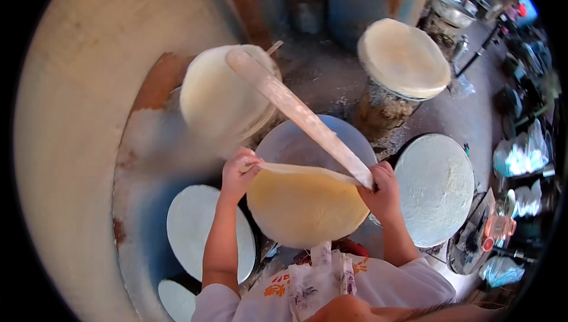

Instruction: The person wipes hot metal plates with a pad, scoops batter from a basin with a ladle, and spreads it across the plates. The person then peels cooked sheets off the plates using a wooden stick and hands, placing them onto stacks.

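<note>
My left hand (239, 173) pinches the upper left edge of a thin, round yellowish pancake (307, 206). At the pancake's upper right edge is my right hand (383, 190), closed around the near end of a long flat wooden spatula (302, 118) and also gripping the pancake there. From that hand the spatula slants up and left, its rounded far end over a stack of pale pancakes (207, 88). The pancake hangs between both hands in front of me, partly covering a grey round griddle (343, 129) behind it.
Another pale pancake stack (404, 55) stands on a cylindrical support at upper right. Batter-coated round griddles (435, 189) lie to the right and at lower left (204, 227). A curved beige wall (77, 144) is on the left. Plastic bags (523, 156) lie far right.
</note>
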Available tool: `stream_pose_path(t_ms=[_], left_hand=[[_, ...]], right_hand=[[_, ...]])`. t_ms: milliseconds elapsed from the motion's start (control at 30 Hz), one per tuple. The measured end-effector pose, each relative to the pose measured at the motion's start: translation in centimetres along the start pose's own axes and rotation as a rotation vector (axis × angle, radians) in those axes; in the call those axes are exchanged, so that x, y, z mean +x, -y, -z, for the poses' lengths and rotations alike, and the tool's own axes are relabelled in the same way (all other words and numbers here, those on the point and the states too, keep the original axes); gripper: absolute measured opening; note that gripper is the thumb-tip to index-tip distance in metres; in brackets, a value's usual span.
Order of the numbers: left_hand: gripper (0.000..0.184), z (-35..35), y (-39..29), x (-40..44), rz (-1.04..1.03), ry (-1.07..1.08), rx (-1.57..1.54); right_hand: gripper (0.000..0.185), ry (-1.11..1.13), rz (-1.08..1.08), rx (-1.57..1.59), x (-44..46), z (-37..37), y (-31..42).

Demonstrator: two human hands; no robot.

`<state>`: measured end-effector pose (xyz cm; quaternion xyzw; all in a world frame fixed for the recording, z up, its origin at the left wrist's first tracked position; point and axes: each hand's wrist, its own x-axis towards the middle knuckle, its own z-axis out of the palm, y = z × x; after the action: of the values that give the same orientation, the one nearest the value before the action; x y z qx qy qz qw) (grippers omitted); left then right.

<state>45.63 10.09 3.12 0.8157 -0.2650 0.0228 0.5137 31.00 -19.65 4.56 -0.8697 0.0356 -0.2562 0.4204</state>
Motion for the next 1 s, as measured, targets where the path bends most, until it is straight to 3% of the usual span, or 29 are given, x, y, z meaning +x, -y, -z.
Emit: stream_pose_path(t_ms=[100, 200, 233, 300, 433, 500, 567, 600, 633, 700, 733, 833, 933, 1000], left_hand=[[0.020, 1.4, -3.0, -4.8, -0.060, -0.032, 0.087], [0.020, 2.1, -6.1, -7.7, -0.384, -0.077, 0.223], [0.019, 2.4, -7.3, -8.0, -0.412, -0.081, 0.217], [0.017, 2.5, -11.2, -9.3, -0.423, -0.118, 0.201], [0.014, 4.8, -18.5, -7.9, -0.277, -0.134, 0.231], [0.012, 6.1, -21.4, -4.9, -0.072, -0.082, 0.126], [0.014, 7.9, -19.4, -1.5, 0.204, -0.060, 0.102], [0.015, 9.0, -17.9, -1.4, 0.233, -0.024, 0.070], [0.016, 10.6, -13.4, 0.8, 0.337, 0.022, 0.249], [0.019, 14.3, -12.3, 5.4, 0.226, 0.062, 0.152], [0.019, 16.8, -11.6, 8.3, 0.142, 0.001, 0.315], [0.016, 18.5, -18.3, 11.6, 0.085, -0.265, 0.414], [0.019, 19.7, -19.2, 9.8, -0.185, -0.280, 0.658], [0.018, 19.5, -12.8, 8.9, -0.232, -0.358, 0.845]], right_hand=[[0.024, 0.021, -0.018, 0.032, -2.9, 1.8, 1.5], [0.030, -0.010, -0.098, 0.087, -5.5, 3.3, 2.2], [0.022, 0.014, -0.119, 0.077, -5.8, 4.2, 3.1], [0.024, 0.014, -0.072, 0.193, -6.1, 5.6, 3.5], [0.015, 0.159, -0.095, 0.412, -3.0, 8.9, 5.8], [0.024, 0.314, -0.044, 0.436, 0.4, 10.1, 6.1], [0.036, 0.437, -0.061, 0.545, 4.6, 9.1, 6.6], [0.038, 0.524, -0.010, 0.444, 6.0, 7.3, 6.0], [0.037, 0.586, -0.090, 0.349, 8.7, 5.7, 7.0], [0.035, 0.521, -0.033, 0.419, 13.6, -1.1, 5.5], [0.035, 0.442, 0.058, 0.408, 16.7, -4.4, 4.9], [0.030, 0.162, 0.225, 0.473, 24.2, -9.0, 6.5], [0.020, 0.211, 0.073, 0.781, 25.8, -9.2, 10.1], [0.015, 0.267, -0.034, 0.756, 26.3, -12.1, 8.7]])
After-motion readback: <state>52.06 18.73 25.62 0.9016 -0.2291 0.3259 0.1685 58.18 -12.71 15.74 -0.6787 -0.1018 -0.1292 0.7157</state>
